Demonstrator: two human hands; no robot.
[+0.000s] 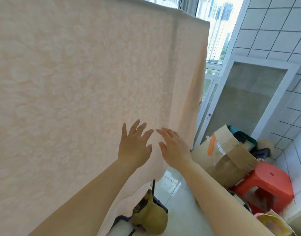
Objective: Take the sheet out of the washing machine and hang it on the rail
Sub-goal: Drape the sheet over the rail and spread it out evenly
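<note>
- The pale peach sheet (81, 86) hangs draped over the top, filling the left of the view.
- Left hand (133, 145) and right hand (173, 147) lie flat near its lower right edge, fingers spread, each grip loose.
- Cardboard boxes (226, 154) and a red stool (265, 186) stand at the right.

Bright daylight pours through the window (214, 23) at upper right, backlighting the sheet (86, 82) to a soft glow, while wide-angle distortion bends the blurred edges.

no readable text anywhere, white label on cardboard box (231, 155) too blurred (print illegible)
</note>
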